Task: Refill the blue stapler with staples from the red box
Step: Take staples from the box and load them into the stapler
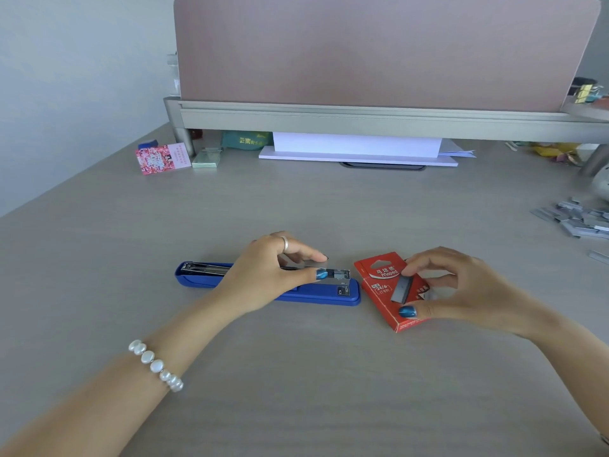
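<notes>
Mid-reload here: the left hand [263, 275] is pinching the metal magazine of the blue stapler [270, 285], lying open mid-desk. At its 3 o'clock, the right hand [441, 288] is gripping a staple strip [404, 289] over the red box [390, 291]. Next up, probably lining the strip with the channel.

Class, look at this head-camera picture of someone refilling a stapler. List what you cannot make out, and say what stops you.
1. Middle of the blue stapler: covered by the left hand.
2. What remains inside the red box: hidden by the right hand and the staple strip it holds.
3. Loose staples: cut off by the right edge.
4. Small print on the pink card: too small.
</notes>
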The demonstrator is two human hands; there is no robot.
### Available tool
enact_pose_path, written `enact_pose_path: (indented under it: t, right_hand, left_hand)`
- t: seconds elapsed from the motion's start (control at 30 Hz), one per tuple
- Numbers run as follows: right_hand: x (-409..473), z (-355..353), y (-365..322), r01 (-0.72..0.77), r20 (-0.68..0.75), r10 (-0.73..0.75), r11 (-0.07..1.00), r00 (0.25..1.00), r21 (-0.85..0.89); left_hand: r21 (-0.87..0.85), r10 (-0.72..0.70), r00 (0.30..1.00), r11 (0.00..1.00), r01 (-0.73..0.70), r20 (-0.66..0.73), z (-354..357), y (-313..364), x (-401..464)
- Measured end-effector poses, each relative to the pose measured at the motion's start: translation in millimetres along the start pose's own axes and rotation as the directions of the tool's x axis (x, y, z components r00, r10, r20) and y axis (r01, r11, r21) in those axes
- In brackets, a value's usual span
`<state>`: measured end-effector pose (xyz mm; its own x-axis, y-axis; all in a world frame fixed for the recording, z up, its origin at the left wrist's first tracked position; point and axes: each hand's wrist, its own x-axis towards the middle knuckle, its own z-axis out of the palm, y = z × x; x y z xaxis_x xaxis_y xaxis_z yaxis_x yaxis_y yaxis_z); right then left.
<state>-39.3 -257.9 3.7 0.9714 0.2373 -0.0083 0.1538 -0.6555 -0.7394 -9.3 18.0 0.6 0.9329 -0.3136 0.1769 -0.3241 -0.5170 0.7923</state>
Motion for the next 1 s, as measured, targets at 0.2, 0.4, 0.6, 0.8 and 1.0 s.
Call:
enact_pose_path:
  t: [0.2, 0.4, 0.6, 0.8, 1.0]
  right_hand:
    - [0.8, 1.6, 1.8, 0.005, -0.014, -0.005, 1.0, 1.0, 0.029]
    - [1.2, 2.5, 1.8, -0.001, -0.006, 0.001, 0.999, 1.0, 0.042]
    - [1.4, 3.1, 2.8, 0.011, -0.007, -0.01, 0.999, 1.0, 0.039]
    - [1.0, 3.3, 3.5, 0.019, -0.007, -0.019, 1.0, 1.0, 0.007]
    - [1.6, 3.6, 3.7, 0.022, -0.006, -0.022, 1.0, 1.0, 0.002]
  left_hand:
    - [0.032, 0.047, 0.998, 0.998, -0.048, 0.039, 1.9, 1.0, -0.6]
    - [0.009, 0.082, 0.995, 0.997, -0.083, 0.061, -2.0, -0.2, -4.1]
    - [0.07, 0.142, 0.988, 0.987, -0.146, 0.062, -0.5, -2.5, -3.3]
    - [0.128, 0.189, 0.98, 0.972, -0.197, 0.068, 0.9, -5.1, -1.9]
    - [0.205, 0.248, 0.966, 0.944, -0.257, 0.071, 3.1, -7.5, -1.7]
